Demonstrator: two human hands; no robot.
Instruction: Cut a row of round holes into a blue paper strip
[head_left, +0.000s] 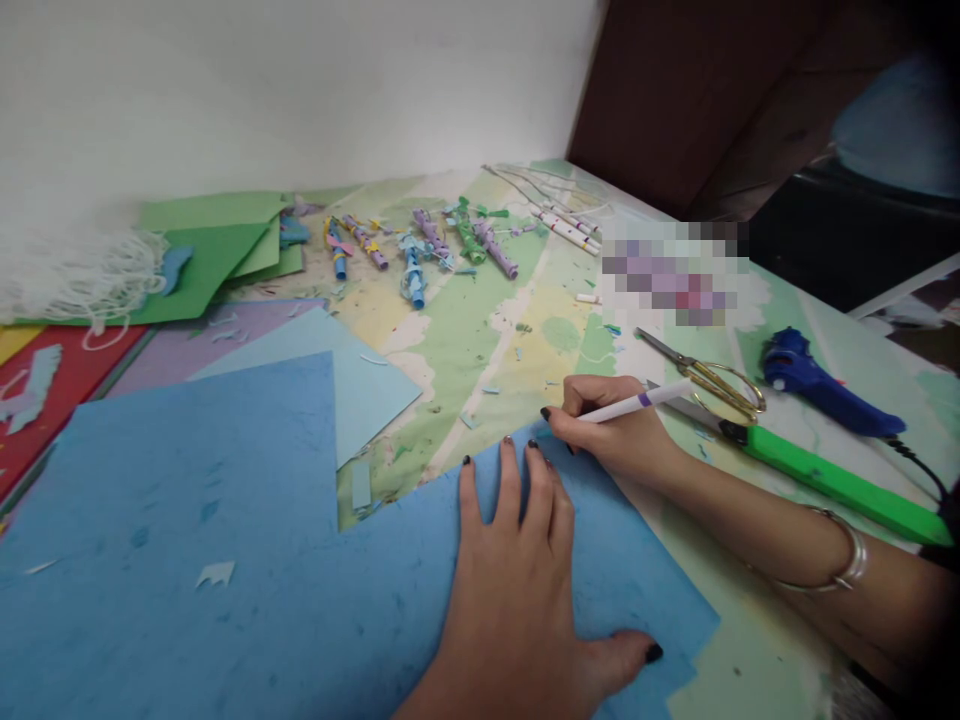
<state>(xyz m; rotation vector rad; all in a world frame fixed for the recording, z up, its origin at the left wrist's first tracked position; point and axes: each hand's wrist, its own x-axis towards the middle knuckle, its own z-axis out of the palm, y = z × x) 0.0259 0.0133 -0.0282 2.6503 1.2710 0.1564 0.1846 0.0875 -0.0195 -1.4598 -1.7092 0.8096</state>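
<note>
A large blue paper sheet (285, 600) with a rectangular notch cut from its far edge covers the front of the table. My left hand (517, 570) lies flat on it, fingers stretched toward the far edge and thumb out to the right. Just beyond those fingertips, my right hand (615, 425) is closed around a white marker pen (637, 400) with a purple band. The pen's tip is hidden behind the fingers, near the sheet's far corner. A small pale blue scrap (216, 574) rests on the sheet's left part.
Gold-handled scissors (705, 375), a green utility knife (840, 480) and a blue glue gun (825, 385) lie at right. Several rolled paper figures (431, 240) and marker pens (566, 230) are farther back. White string (75, 280) sits on green card (225, 265) at left.
</note>
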